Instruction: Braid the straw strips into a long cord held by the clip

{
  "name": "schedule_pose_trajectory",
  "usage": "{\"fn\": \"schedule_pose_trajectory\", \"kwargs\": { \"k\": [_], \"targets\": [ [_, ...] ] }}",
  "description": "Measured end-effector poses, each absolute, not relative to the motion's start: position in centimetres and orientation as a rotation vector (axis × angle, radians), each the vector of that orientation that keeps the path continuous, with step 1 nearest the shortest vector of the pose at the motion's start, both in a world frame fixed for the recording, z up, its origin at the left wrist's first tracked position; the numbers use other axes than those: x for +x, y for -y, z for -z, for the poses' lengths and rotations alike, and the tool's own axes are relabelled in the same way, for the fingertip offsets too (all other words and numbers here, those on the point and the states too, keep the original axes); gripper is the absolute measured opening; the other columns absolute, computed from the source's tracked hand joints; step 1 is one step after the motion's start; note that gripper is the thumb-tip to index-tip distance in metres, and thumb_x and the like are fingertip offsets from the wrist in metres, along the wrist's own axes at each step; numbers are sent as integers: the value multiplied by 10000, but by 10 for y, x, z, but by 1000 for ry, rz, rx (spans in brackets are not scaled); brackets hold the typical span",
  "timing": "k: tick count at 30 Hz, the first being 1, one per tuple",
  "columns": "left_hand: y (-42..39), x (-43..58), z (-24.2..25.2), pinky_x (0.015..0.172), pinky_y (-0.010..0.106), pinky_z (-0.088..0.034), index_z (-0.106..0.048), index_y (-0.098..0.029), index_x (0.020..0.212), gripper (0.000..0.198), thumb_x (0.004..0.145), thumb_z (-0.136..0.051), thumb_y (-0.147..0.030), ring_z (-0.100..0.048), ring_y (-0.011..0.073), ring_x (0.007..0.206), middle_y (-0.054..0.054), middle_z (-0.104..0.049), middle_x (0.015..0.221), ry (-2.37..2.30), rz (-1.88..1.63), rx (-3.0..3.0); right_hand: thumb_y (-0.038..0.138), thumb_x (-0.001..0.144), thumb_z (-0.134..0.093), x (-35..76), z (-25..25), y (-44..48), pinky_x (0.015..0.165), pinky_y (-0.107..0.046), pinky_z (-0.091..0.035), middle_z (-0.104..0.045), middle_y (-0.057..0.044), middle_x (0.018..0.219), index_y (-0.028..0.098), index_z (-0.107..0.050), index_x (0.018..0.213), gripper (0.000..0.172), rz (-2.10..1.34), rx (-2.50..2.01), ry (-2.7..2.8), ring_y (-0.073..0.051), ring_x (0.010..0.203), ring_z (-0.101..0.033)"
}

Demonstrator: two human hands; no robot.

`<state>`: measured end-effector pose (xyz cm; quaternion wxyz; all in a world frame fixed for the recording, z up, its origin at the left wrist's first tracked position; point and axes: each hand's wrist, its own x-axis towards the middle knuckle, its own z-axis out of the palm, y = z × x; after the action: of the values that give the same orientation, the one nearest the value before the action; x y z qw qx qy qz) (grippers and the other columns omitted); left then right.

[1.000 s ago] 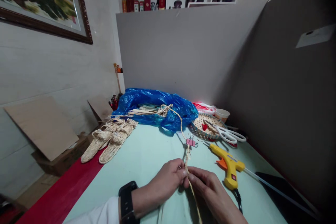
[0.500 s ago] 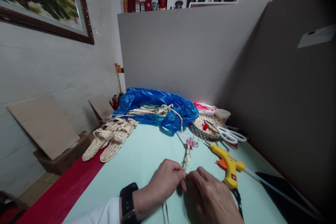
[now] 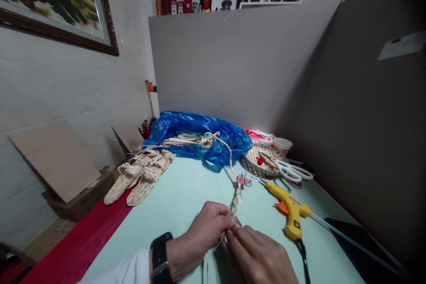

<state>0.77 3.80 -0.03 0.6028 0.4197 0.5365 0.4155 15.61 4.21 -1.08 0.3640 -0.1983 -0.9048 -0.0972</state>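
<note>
A straw braid (image 3: 237, 199) runs toward me from a pink binder clip (image 3: 244, 180) on the table. My left hand (image 3: 209, 226), with a black watch on its wrist, pinches the near end of the braid between thumb and fingers. Pressed against those fingertips, my right hand (image 3: 256, 253) has its fingers closed on the straw strands at the same spot; its fingertips are partly hidden. Thin loose strands hang below my left hand. Past the clip, the braid goes on up to a bundle of straw (image 3: 193, 140) in a blue plastic bag (image 3: 229, 135).
At right lies a yellow glue gun (image 3: 293, 213) with a glue stick and black cord. Behind it, white-handled scissors (image 3: 289, 169) rest across a woven basket (image 3: 249, 164), near a paper bowl (image 3: 282, 144). Woven straw sandals (image 3: 146, 183) sit at the left. A grey panel stands behind.
My right hand has moved left and its fingers now meet the left fingertips at the braid's end. My left hand has barely moved.
</note>
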Motion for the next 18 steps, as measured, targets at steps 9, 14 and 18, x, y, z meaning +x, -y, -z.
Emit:
{"fn": "schedule_pose_trajectory", "kwargs": {
  "k": [9,14,18],
  "targets": [
    [-41,-3,-2,389,222,-28,-598,-123,722,247,750,-629,-366,-113,23,377,-127,-314,439,-1060,-807,1051,330,909,-492,166,-17,-58,715,-276,-434,-677,-61,838,159,-609,912,207,-1056,-1253,1924,-182,780,-610],
    [-44,-4,-3,393,219,-40,-579,-130,780,248,786,-627,-373,-151,7,385,-36,-567,619,-1017,-759,1078,496,946,-380,169,-10,-62,668,-251,-439,-646,-67,737,134,-603,784,454,-1572,-1000,1735,-156,690,-588],
    [-42,-3,-4,407,221,-48,-545,-130,815,246,858,-565,-371,-174,13,405,25,-651,700,-1007,-749,1141,584,930,-347,171,1,-64,651,-266,-477,-631,-69,727,115,-616,815,553,-1878,-791,1562,-147,636,-590]
  ]
}}
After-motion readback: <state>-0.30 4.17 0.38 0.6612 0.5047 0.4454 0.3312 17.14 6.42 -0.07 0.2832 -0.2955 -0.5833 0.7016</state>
